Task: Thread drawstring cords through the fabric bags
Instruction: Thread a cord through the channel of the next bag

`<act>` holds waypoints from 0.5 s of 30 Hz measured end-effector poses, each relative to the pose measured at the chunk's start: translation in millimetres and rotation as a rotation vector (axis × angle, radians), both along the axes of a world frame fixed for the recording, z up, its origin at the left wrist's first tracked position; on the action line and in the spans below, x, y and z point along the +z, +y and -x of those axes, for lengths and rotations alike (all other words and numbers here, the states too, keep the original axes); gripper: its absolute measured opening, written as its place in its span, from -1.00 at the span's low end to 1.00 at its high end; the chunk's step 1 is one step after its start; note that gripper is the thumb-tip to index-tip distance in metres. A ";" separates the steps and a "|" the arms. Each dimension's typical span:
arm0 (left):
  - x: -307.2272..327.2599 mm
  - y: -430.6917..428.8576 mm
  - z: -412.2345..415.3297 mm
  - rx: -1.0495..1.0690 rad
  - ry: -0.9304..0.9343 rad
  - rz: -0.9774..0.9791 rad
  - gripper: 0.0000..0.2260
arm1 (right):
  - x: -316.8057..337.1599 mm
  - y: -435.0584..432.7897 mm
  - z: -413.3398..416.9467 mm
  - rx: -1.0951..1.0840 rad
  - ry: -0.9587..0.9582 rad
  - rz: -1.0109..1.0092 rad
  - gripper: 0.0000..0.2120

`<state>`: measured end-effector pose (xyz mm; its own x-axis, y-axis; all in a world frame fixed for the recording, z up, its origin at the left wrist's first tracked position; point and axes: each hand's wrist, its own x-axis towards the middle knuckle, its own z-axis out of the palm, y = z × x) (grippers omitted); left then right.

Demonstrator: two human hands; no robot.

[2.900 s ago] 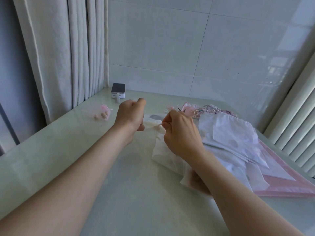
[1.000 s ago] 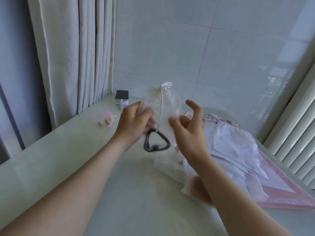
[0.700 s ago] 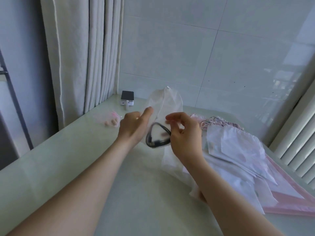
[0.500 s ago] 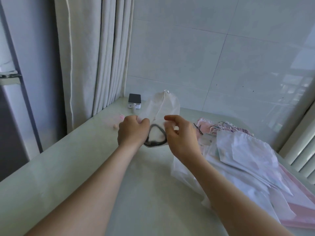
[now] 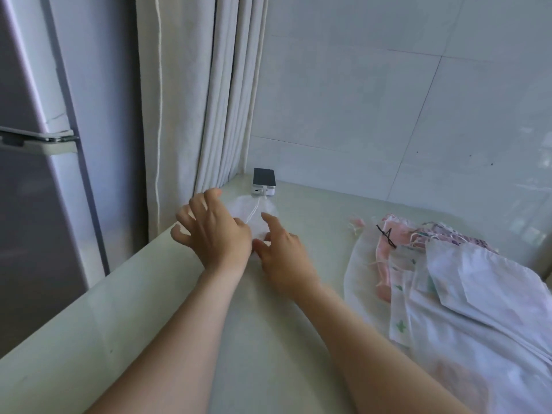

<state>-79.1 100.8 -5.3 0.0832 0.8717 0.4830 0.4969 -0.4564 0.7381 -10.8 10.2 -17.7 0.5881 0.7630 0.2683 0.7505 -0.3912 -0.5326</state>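
A sheer white drawstring bag lies flat on the pale table near the far left corner, its white cord running along it. My left hand rests on the bag's near left part with fingers spread. My right hand lies just right of it, index finger stretched out onto the bag. Neither hand grips anything. The dark loop seen earlier is hidden. A pile of white and pink fabric bags covers the table's right side, with loose cords and a small black wire tool on top.
A small white box with a dark top stands by the wall behind the bag. Pale curtains hang at the left. A grey refrigerator stands past the table's left edge. Tiled wall at the back.
The bag with its cord was held up between both hands; now it lies on the table at the far left and both hands have opened on it. The view swung left.
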 end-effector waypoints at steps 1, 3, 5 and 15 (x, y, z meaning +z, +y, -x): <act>-2.5 -0.3 -0.9 -0.022 0.052 -0.024 -0.58 | -1.5 -0.6 0.3 -0.051 -0.087 0.029 -0.50; -3.8 -1.2 -2.7 -0.063 0.138 -0.059 -0.69 | -3.2 -1.6 -0.3 -0.156 -0.185 0.032 -0.59; -1.3 -2.0 -4.8 -0.111 0.174 -0.070 -0.74 | -5.5 -4.2 -1.3 -0.187 -0.167 -0.008 -0.70; 23.6 -46.9 -7.7 -0.779 0.092 0.209 -0.71 | 66.2 -48.3 -7.8 -0.067 -0.203 -0.446 -0.69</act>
